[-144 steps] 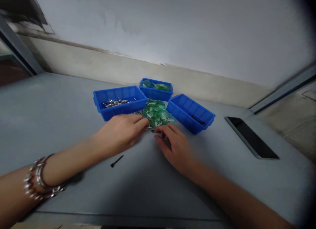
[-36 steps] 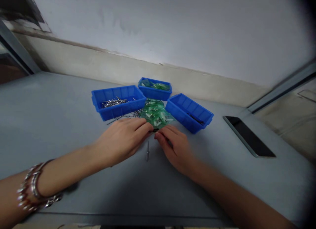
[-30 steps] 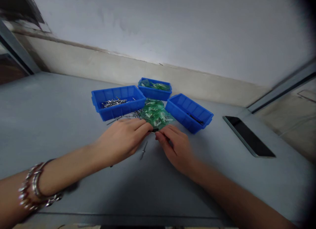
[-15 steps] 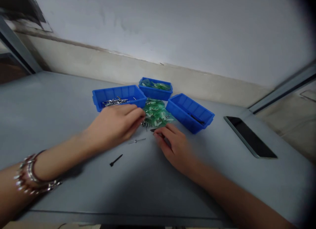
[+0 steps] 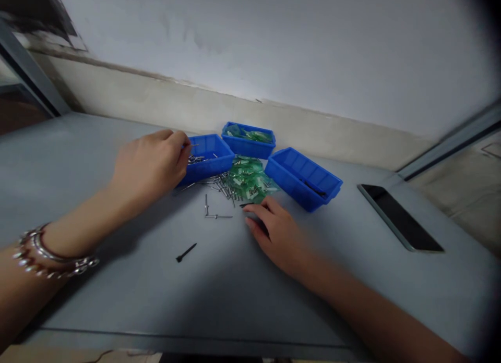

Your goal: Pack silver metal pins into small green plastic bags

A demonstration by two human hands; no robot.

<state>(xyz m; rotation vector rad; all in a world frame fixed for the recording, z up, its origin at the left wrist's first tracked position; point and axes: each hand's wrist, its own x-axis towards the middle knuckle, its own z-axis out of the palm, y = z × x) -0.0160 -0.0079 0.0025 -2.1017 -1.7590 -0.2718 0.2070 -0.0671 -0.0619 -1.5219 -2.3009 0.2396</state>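
My left hand (image 5: 156,159) is at the left blue bin (image 5: 209,167), fingers pinched on a thin piece whose tip shows past the fingertips. Metal rivets lie inside that bin. My right hand (image 5: 274,227) rests near the table's middle, thumb and index finger curled at a dark pointed piece (image 5: 246,204); whether it is gripped is hard to tell. Loose metal rivets (image 5: 223,185) are spread beside green plastic packets (image 5: 250,180). Two rivets (image 5: 218,216) lie apart in an L shape. A black screw-like piece (image 5: 186,252) lies nearer the front.
At the back, a blue bin (image 5: 249,147) holds green packets. The right blue bin (image 5: 303,185) contains dark pieces. A phone (image 5: 399,217) lies at the right of the grey table (image 5: 156,300). Behind the bins stands a wall (image 5: 274,45).
My left hand has moved left and up from the rivet pile to the left bin, uncovering the pile and a second separate rivet. My right hand has hardly moved.
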